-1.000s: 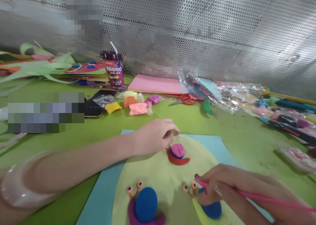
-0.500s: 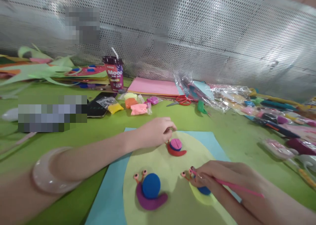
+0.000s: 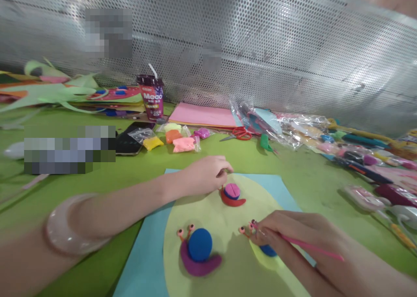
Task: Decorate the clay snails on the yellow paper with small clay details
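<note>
My right hand is closed round a thin pink clay modelling tool. Its tip end meets the eyes of a yellow clay snail with a blue shell, partly hidden by my fingers. My left hand rests at the top of the pale yellow paper oval, loosely bent with a gap between finger and thumb. Right beside it lies a red clay snail with a grooved pink disc on its shell; my hand covers most of its eye stalks. A purple clay snail with a blue shell lies lower left.
Light blue paper backs the oval on a green tabletop. Behind are bagged clay, red-handled scissors, a drink cup with a straw, and pink paper. Plastic-wrapped supplies spread along the right.
The pink tool's back end has shifted slightly left and my right hand has moved a little. My left hand keeps its place; the view has shifted very slightly.
</note>
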Demonstrator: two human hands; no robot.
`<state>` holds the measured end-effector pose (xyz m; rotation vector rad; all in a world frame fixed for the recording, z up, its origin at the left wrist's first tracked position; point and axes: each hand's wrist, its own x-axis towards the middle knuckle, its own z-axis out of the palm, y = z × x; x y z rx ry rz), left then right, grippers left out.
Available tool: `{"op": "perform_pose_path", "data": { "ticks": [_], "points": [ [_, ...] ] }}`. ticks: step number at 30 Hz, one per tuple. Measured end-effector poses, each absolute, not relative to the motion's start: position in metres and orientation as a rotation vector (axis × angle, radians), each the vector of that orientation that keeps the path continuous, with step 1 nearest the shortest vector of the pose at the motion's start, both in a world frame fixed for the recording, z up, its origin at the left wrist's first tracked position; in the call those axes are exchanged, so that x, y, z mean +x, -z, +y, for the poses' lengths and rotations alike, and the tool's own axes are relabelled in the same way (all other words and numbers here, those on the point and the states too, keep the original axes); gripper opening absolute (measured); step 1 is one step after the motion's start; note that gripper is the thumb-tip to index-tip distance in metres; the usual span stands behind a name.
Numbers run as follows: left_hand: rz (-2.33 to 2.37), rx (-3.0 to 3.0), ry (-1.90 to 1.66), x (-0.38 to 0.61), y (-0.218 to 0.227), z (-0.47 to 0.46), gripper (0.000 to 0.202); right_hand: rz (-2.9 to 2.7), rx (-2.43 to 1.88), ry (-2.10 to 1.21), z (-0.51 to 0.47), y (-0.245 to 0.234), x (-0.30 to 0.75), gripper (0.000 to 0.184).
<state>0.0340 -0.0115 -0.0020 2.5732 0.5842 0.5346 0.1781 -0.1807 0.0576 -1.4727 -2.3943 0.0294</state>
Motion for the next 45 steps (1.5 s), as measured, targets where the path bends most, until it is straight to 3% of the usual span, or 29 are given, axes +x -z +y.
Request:
{"op": "perform_pose_path", "data": {
  "ticks": [6,13,30,45],
  "points": [
    [0.581,2.575,-0.526,0.035,0.004,-0.009,0.031,-2.292,-1.494,-0.203,-0.176,-0.068,0.162,0.025],
    [0.533,2.545,-0.54,0.034,0.0,-0.01,0.028,-2.338,-1.289,-0.187,-0.164,-0.064,0.119,0.028],
    [0.5,2.696,-0.429,0.026,-0.012,-0.016,0.022,-2.501,-1.542,-0.318,-0.156,-0.058,0.085,0.031],
    [0.479,2.784,-0.472,0.024,-0.01,-0.016,0.026,-2.631,-1.573,-0.22,-0.154,-0.058,0.085,0.03]
  ]
}}
